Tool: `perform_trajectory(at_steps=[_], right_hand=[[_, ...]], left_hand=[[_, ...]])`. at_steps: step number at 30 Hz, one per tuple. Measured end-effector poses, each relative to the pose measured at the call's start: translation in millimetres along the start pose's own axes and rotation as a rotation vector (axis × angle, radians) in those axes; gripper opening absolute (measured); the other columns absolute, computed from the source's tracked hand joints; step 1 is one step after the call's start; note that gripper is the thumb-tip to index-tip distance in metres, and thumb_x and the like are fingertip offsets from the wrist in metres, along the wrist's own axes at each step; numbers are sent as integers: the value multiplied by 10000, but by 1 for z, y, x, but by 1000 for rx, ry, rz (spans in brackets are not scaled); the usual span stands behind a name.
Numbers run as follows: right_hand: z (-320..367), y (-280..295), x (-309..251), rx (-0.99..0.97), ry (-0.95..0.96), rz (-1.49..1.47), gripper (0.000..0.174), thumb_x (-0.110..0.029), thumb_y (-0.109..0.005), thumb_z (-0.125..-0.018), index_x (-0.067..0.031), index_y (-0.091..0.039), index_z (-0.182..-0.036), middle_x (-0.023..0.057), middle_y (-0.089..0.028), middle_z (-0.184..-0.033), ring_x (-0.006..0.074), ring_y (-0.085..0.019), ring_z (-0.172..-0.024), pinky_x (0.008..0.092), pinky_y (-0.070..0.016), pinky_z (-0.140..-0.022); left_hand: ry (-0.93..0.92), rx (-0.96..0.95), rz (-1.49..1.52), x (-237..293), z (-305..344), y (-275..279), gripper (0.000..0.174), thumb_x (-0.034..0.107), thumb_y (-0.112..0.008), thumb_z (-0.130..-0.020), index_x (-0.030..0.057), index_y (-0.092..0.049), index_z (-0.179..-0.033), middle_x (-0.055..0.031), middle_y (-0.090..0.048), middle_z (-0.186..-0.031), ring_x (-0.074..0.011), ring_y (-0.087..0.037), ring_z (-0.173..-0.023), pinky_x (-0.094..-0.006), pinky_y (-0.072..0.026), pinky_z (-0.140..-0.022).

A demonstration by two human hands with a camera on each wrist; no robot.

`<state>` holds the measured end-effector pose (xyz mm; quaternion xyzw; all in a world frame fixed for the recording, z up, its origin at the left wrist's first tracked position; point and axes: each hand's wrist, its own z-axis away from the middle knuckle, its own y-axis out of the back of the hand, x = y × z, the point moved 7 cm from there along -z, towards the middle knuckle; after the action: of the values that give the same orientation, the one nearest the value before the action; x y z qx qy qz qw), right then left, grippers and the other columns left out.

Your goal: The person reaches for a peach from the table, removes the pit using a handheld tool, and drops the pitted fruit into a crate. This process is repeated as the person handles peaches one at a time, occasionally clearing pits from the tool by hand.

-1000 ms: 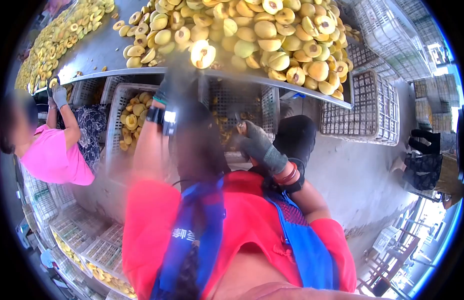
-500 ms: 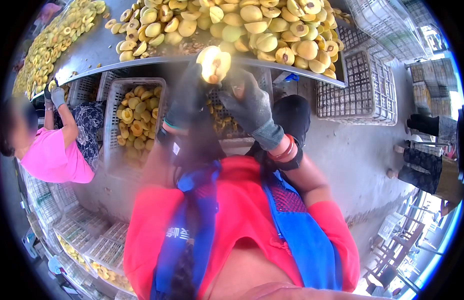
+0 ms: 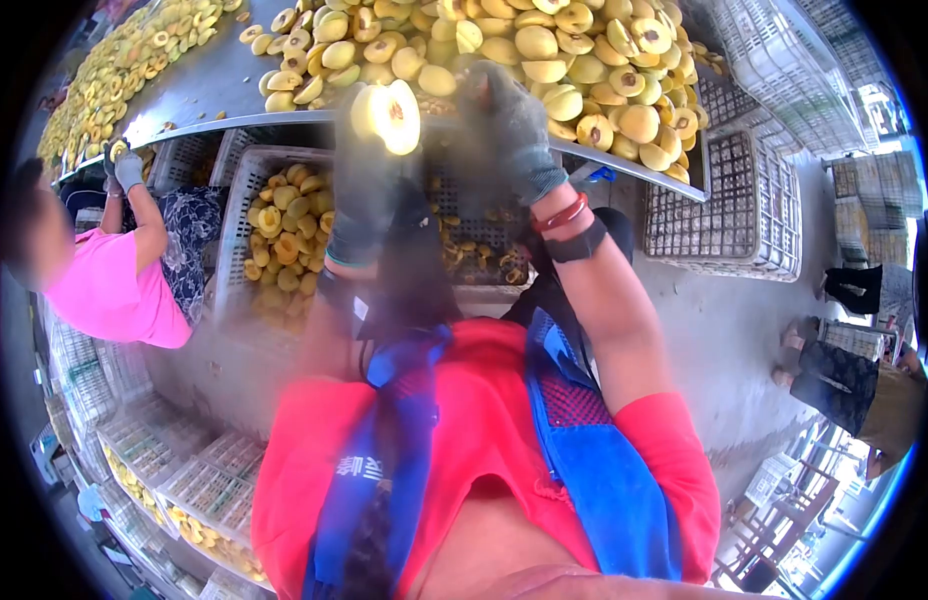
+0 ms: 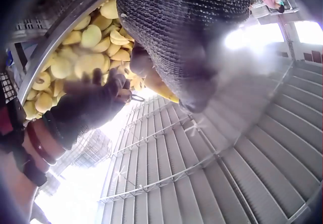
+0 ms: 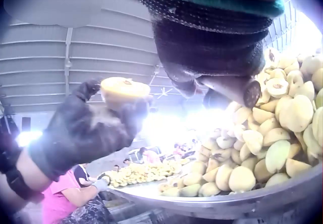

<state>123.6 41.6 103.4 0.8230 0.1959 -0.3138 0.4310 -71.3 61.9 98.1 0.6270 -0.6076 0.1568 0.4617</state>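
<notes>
In the head view, my gloved left hand (image 3: 364, 190) holds up a halved yellow fruit (image 3: 392, 118), cut face showing, at the table's near edge. To its right, my gloved right hand (image 3: 506, 125) is blurred in front of the fruit pile (image 3: 564, 70). The right wrist view shows the right fingers curled round a tool's handle (image 5: 232, 88) with a round dark end. A small metal loop (image 4: 137, 98) sticks out from that hand in the left wrist view. The two hands are apart. The fruit half (image 5: 125, 89) sits between the left thumb and fingers.
Below the table edge (image 3: 224, 124) stand a crate of fruit halves (image 3: 286, 225) and a darker crate with small pieces (image 3: 484, 255). Stacked crates (image 3: 724, 205) are at right. A person in pink (image 3: 114, 290) works at left; others stand far right.
The hands, close together half a second ago, have separated. My right hand has moved up toward the pile, and my left has shifted left, still holding a fruit half.
</notes>
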Motion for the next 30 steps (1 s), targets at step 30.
perform_trajectory(at_steps=[30], right_hand=[[106, 16, -35, -296, -179, -434, 221, -163, -602, -861, 6, -516, -974, 181, -611, -740, 314, -613, -651, 381, -477, -595]], left_hand=[[36, -67, 532, 46, 22, -36, 655, 321, -579, -835, 13, -343, -1363, -159, -436, -1355, -279, -429, -1260, -399, -331, -1078]])
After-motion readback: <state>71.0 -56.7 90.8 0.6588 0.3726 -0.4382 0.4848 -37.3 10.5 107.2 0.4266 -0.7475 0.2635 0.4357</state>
